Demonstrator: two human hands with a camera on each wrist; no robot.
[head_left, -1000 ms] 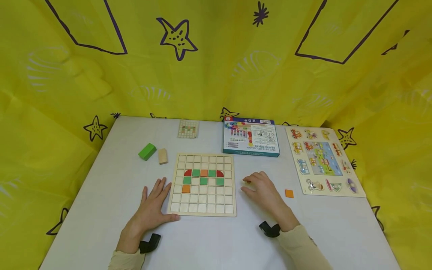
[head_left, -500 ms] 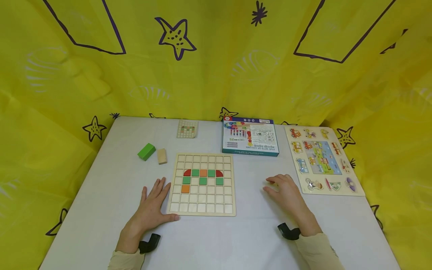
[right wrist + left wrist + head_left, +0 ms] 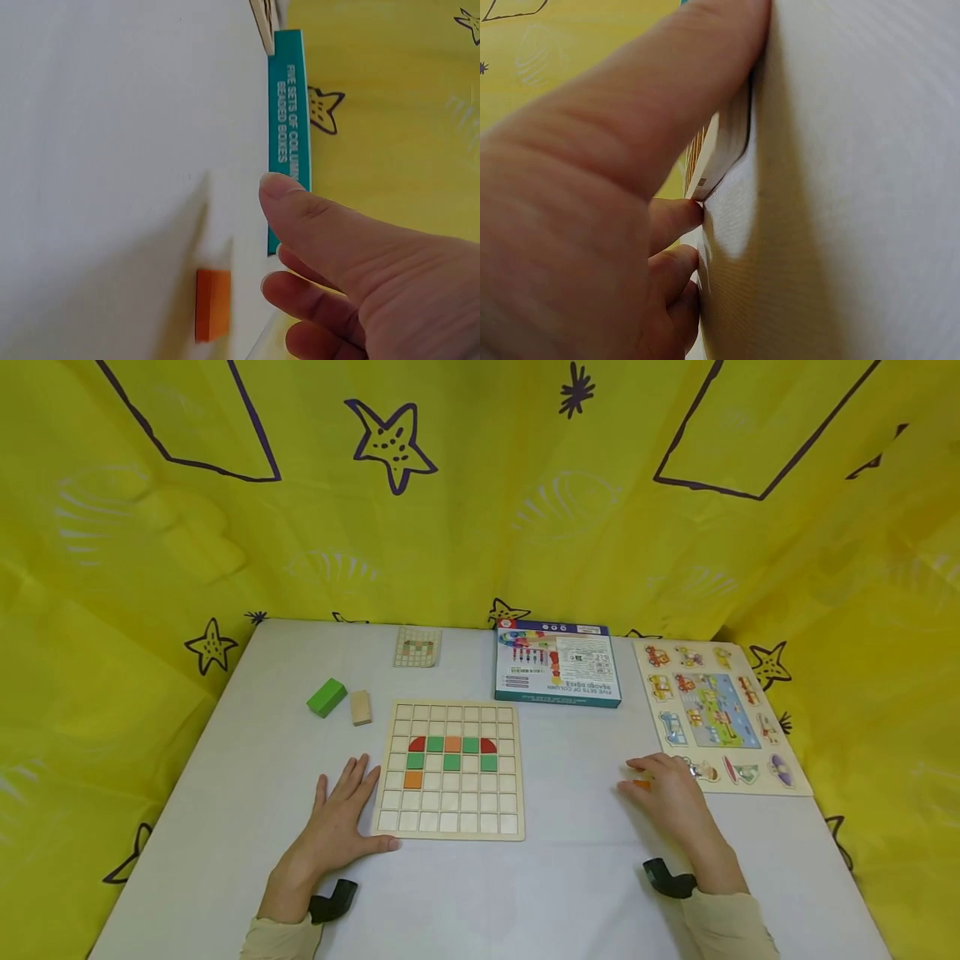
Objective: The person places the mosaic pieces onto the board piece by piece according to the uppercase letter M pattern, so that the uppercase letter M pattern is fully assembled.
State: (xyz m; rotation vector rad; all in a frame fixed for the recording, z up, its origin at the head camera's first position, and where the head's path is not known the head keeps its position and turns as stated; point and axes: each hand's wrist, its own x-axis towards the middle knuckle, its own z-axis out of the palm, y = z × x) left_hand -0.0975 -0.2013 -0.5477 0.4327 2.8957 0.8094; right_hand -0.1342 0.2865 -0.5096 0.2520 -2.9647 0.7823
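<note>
A wooden grid board (image 3: 457, 840) lies mid-table, with red, green and orange tiles in several of its cells. My left hand (image 3: 325, 835) rests spread on the table at the board's left side. Its thumb reaches along the near edge and its fingertips lie by the left edge, as the left wrist view also shows. Over at the right, my right hand (image 3: 670, 797) hovers above an orange square tile (image 3: 213, 306) lying on the table. Thumb and fingers are apart with nothing between them; in the head view they partly cover that tile.
Left of the board lie a green block (image 3: 327, 697) and a plain wooden block (image 3: 362, 707). A small pattern card (image 3: 417, 647) and a boxed bead set (image 3: 557, 663) stand behind it. At the right is a picture puzzle board (image 3: 795, 781), close beyond my right hand.
My right hand has moved right from beside the grid board to the loose orange tile. The left hand and the board stay where they were.
</note>
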